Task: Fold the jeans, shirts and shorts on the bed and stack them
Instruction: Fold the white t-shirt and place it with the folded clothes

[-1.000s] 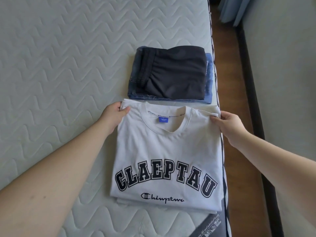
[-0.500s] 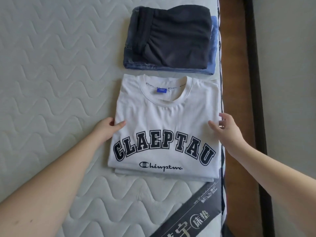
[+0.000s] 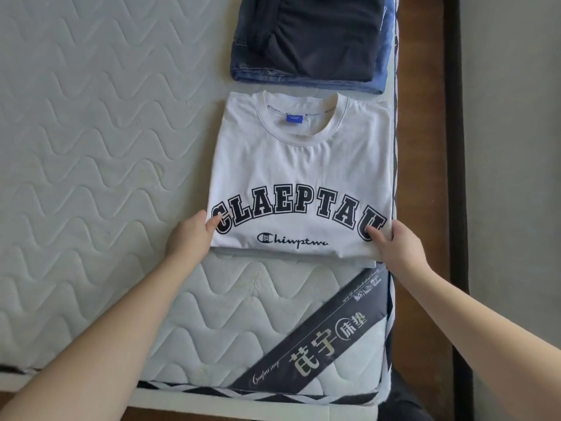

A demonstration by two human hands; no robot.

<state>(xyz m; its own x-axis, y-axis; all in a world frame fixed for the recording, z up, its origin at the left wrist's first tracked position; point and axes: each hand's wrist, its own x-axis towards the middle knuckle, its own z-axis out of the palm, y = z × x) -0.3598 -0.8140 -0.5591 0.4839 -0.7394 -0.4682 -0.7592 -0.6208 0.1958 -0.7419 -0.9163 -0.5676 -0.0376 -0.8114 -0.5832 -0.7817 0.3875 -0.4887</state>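
A white T-shirt (image 3: 303, 168) with dark arched lettering lies folded on the mattress (image 3: 91, 147), collar away from me. My left hand (image 3: 189, 238) pinches its near left corner, thumb on top. At the near right corner my right hand (image 3: 394, 246) pinches the fabric the same way. Beyond the collar sits a stack: dark folded shorts (image 3: 321, 34) on top of folded blue jeans (image 3: 381, 68), partly cut off by the top edge of the view.
The shirt and stack lie along the mattress's right edge (image 3: 394, 177). A dark diagonal label band (image 3: 318, 344) crosses the near right corner. A brown wooden floor strip (image 3: 425, 147) and grey wall (image 3: 510, 147) lie to the right. Quilted mattress stretches to the left.
Both hands slid from the shirt's shoulder corners down its sides to the near bottom corners and now pinch them. The camera tilted down and closer.
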